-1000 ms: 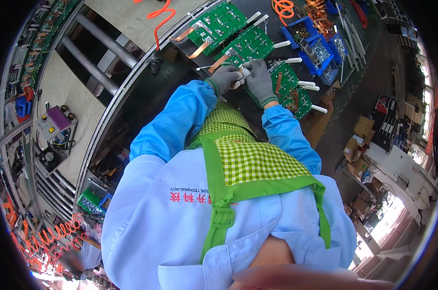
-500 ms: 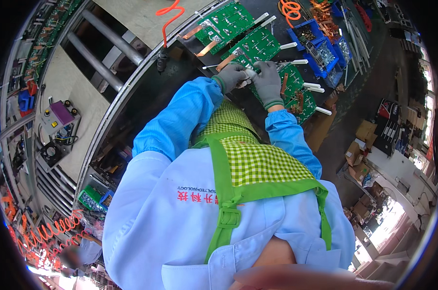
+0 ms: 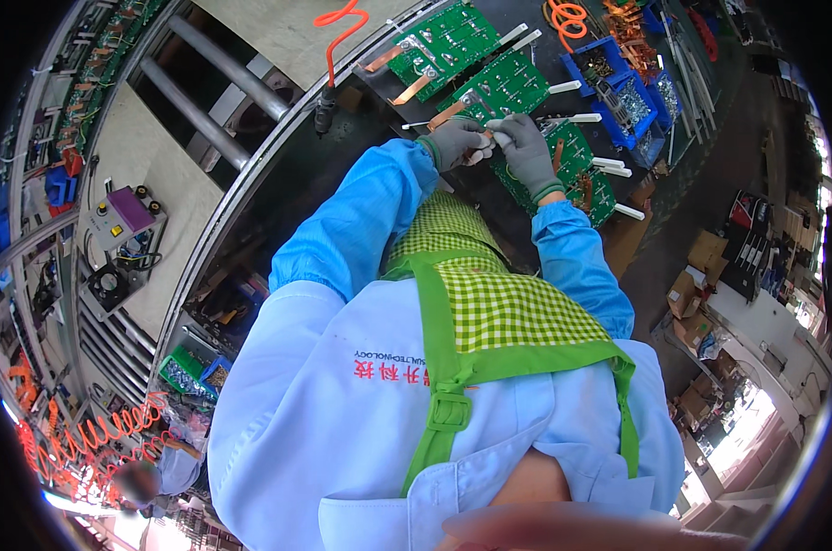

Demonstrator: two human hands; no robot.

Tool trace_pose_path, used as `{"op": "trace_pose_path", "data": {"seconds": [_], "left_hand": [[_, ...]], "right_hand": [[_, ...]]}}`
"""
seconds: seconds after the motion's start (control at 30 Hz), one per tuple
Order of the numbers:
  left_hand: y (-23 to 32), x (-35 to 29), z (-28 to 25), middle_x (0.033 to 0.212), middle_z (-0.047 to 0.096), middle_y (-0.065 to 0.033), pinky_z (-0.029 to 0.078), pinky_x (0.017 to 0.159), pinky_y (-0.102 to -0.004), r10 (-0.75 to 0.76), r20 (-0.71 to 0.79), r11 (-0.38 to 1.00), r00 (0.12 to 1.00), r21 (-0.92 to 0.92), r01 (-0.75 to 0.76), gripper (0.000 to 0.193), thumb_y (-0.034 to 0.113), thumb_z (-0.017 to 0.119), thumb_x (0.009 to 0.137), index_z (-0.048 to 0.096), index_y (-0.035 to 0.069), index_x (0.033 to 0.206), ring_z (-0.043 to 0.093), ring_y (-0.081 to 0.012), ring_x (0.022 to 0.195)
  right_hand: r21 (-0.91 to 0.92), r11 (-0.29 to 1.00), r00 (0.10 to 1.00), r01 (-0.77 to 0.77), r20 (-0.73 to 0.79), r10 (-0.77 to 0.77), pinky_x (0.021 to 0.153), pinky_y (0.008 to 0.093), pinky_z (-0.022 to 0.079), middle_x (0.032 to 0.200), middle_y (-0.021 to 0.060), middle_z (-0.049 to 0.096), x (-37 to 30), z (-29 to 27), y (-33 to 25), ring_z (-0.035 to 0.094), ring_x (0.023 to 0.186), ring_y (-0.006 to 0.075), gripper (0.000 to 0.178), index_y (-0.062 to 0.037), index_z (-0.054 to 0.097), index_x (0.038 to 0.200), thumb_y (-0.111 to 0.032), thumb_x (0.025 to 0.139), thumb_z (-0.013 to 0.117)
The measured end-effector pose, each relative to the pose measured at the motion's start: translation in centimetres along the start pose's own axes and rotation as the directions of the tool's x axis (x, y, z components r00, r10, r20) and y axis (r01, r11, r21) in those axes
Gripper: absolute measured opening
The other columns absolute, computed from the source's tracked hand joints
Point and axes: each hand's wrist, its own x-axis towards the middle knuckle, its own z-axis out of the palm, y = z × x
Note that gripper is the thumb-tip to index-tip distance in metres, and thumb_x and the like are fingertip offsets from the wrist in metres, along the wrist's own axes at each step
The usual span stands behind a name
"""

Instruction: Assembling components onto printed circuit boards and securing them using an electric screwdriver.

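My left hand (image 3: 456, 145), in a grey glove with a green cuff, meets my right hand (image 3: 524, 156), gloved alike, over the near side of the row of circuit boards. The fingertips of both are pinched close together on something small, which they mostly hide. Just beyond the hands lies a green circuit board (image 3: 509, 84) with a copper strip (image 3: 447, 116) jutting from its left end. Another green circuit board (image 3: 572, 150) is partly covered by my right hand. Farther off is a third green board (image 3: 457, 37) with silvery solder patches and copper strips (image 3: 384, 59).
White bars (image 3: 565, 87) stick out from the boards' right ends. Blue bins (image 3: 629, 108) of small metal parts stand to the right, near copper pieces (image 3: 623, 39). A tool (image 3: 324, 110) hangs on an orange coiled cord at left, beside the bench's metal rail (image 3: 241, 179).
The whole view has shifted slightly, so the bench and boards appear farther right. My hands stay together, with their fingers rearranged a little around the small thing.
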Motion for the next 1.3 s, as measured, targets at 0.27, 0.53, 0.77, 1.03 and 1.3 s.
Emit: {"op": "trace_pose_path", "data": {"seconds": [0.27,0.53,0.77,1.03,1.3], "left_hand": [[-2.0,2.0,-0.7,0.086,0.061,-0.0137,0.047,0.051,-0.0231,0.094,0.004,0.995,0.996,-0.028,-0.094,0.019,0.005,0.056,0.083,0.056,-0.004,0.100,0.061,-0.0168,0.071],[-2.3,2.1,-1.0,0.086,0.061,-0.0139,0.047,0.051,-0.0232,0.089,0.011,0.995,0.996,-0.039,-0.088,0.018,0.004,0.053,0.083,0.055,-0.003,0.100,0.060,-0.0161,0.069],[-2.2,2.1,-1.2,0.089,0.061,-0.0150,0.047,0.052,-0.0250,0.086,0.095,0.995,0.992,-0.061,-0.080,0.021,0.005,0.053,0.084,0.055,-0.004,0.102,0.061,-0.0180,0.072],[-2.4,2.6,-1.5,0.088,0.061,-0.0149,0.049,0.051,-0.0233,0.089,0.080,0.990,0.993,-0.112,-0.080,0.018,0.002,0.054,0.082,0.055,-0.004,0.099,0.062,-0.0192,0.075],[-2.6,2.1,-1.5,0.092,0.060,-0.0134,0.050,0.056,-0.0208,0.067,0.063,0.994,0.996,-0.090,-0.061,0.019,0.004,0.054,0.084,0.056,-0.005,0.101,0.061,-0.0163,0.075]], "right_hand": [[0.109,0.956,0.957,-0.273,-0.075,0.282,0.070,0.0336,0.049,0.092,0.0122,0.054,0.0,1.6,-0.8,0.060,0.081,0.0254,0.016,-0.0057,0.063,0.090,-0.015,0.076,0.065],[0.199,0.950,0.963,-0.240,-0.076,0.259,0.068,0.0304,0.049,0.090,0.0112,0.054,0.1,0.8,-2.4,0.060,0.077,0.0200,0.026,-0.0008,0.059,0.092,-0.021,0.077,0.067],[-0.149,0.955,0.966,-0.257,-0.030,0.256,0.069,0.0377,0.048,0.093,0.0151,0.054,0.2,0.4,-2.0,0.057,0.081,0.0320,0.022,-0.0062,0.059,0.093,-0.021,0.078,0.064],[-0.021,0.997,0.995,-0.079,-0.057,0.078,0.076,0.0385,0.047,0.095,0.0138,0.054,-0.2,0.6,-0.7,0.055,0.090,0.0329,0.016,-0.0087,0.060,0.095,-0.009,0.079,0.058],[0.038,0.977,0.977,-0.210,-0.025,0.211,0.075,0.0383,0.046,0.097,0.0133,0.053,-0.3,0.7,-1.7,0.055,0.089,0.0320,0.020,-0.0077,0.059,0.100,-0.011,0.080,0.058]]}}
